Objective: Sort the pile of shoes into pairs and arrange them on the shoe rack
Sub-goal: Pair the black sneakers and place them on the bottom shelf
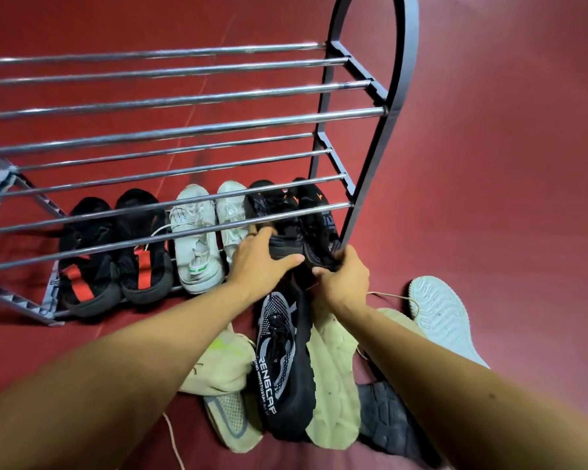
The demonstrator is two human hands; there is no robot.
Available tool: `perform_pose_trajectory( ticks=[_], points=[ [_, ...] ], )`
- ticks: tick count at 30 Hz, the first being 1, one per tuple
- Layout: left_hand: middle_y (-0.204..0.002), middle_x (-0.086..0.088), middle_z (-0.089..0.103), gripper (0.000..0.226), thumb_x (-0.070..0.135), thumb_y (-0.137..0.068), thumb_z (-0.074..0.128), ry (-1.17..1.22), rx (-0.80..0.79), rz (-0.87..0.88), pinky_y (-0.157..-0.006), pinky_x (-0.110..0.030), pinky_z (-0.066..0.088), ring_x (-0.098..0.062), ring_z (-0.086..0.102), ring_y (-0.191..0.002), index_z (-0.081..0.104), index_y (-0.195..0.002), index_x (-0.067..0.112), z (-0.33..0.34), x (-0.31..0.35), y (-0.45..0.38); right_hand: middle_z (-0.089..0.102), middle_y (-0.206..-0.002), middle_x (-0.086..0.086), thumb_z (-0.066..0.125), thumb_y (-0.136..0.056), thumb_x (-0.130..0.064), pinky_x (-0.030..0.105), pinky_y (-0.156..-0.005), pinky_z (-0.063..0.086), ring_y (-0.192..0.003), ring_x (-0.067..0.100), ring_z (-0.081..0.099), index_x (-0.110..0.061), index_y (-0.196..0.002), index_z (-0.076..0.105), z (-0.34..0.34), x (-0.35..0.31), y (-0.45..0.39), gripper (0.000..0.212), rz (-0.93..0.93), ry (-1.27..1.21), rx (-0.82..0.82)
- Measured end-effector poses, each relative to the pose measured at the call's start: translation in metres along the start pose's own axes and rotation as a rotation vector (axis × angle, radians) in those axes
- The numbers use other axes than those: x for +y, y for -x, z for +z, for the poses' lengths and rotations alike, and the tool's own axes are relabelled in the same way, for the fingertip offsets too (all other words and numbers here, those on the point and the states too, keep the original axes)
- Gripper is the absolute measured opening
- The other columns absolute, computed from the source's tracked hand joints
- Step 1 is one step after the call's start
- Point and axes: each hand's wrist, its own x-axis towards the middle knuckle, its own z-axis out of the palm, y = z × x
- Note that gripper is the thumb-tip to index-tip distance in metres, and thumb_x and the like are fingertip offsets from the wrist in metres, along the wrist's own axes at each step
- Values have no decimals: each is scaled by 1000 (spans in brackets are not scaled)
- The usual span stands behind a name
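A grey metal shoe rack [370,144] stands on the red floor. On its bottom tier sit a black pair with red straps [112,256], a white pair [197,239], and at the right end two black shoes with orange marks [286,212]. My left hand [262,262] grips the heel of the left black-orange shoe. My right hand [343,279] grips the heel of the right one [319,225]. In front of the rack lies a pile: a black and grey knit shoe [282,361], cream shoes [333,378], one dark grey shoe [387,415].
A pale mint shoe [442,317] lies sole-up to the right of the pile. Loose laces trail over the floor near the pile. The rack's two upper tiers of chrome bars [184,96] hold nothing. Bare red floor spreads to the right.
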Motion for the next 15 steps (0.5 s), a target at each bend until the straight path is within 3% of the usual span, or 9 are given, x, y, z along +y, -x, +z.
perform_pose_trajectory(
  ticks=[2,4,6,8,11,13,15],
  points=[
    [-134,-14,53,69,60,-77,71,-149,-84,34,-94,-39,43,-34,49,-124,47,-130,22,3,-10,0,68,-110,9,74,-77,-14,39,-90,51,-103,32,64,-16,-105,59,4,-2,-3,32,-3,57,-31],
    [-160,-21,19,77,60,-86,62,-343,-149,64,-114,-45,30,-38,22,-146,32,-146,23,11,-16,1,66,-114,10,69,-78,-11,40,-94,50,-107,32,63,-16,-111,58,5,-2,-6,35,-14,100,-57],
    [-164,-19,-14,87,60,-91,54,-426,-206,66,-123,-47,12,-35,-6,-152,9,-157,26,15,-14,-2,66,-117,11,63,-77,-6,42,-95,51,-109,31,62,-15,-115,57,0,2,-6,39,-40,98,-96],
    [-162,-18,-24,100,61,-90,55,-438,-264,48,-123,-46,7,-34,-14,-151,-12,-157,28,12,-12,-4,66,-122,10,64,-78,-2,41,-95,52,-109,28,63,-13,-123,54,-9,7,-6,47,-57,68,-167],
    [-164,-15,-19,109,54,-88,63,-399,-251,91,-124,-45,6,-31,-11,-152,-17,-156,25,1,-9,8,62,-125,2,72,-81,-8,37,-93,53,-105,21,61,-14,-131,47,-35,10,-5,56,-94,34,-276],
    [-166,-10,5,89,45,-92,60,-316,-104,180,-122,-44,12,-28,7,-152,4,-158,23,-8,-10,32,60,-120,-3,68,-86,-7,37,-85,57,-102,21,63,-16,-133,46,-56,10,-5,53,-131,39,-332],
    [-150,-3,37,60,37,-94,56,-252,51,263,-114,-43,27,-25,33,-139,33,-148,24,-19,-22,62,65,-111,-2,64,-89,-5,33,-74,59,-94,19,66,-17,-127,52,-77,17,-4,41,-187,100,-319]
  ],
)
